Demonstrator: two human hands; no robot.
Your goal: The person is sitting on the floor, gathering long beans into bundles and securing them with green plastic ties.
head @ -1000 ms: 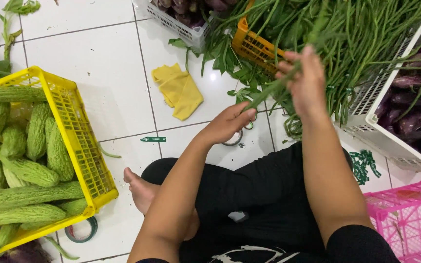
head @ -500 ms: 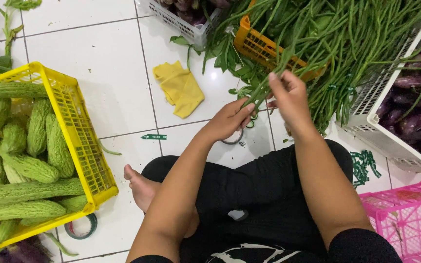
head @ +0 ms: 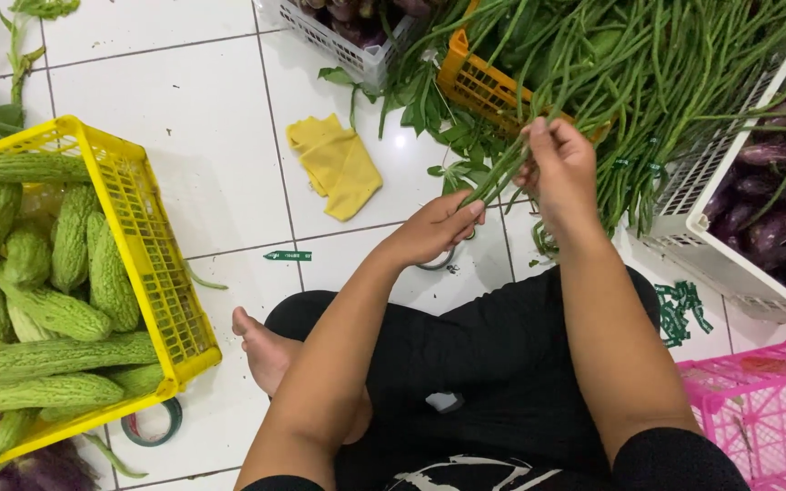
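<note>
White tiled floor [head: 184,100]; person seated cross-legged, near centre. Far right: large heap of yardlong beans [head: 675,73] lying over an orange crate [head: 475,86] and a white crate [head: 711,227] of purple eggplants. Left: yellow crate [head: 152,264] holding bitter gourds [head: 56,309]. Near right: pink crate [head: 757,400]. Yellow cloth [head: 337,165] on floor, centre far. Right hand [head: 559,168] pinches a few bean strands at the heap's near edge. Left hand [head: 438,227], fingers closed on the lower ends of the same strands. Tape roll [head: 149,425] near left.
</note>
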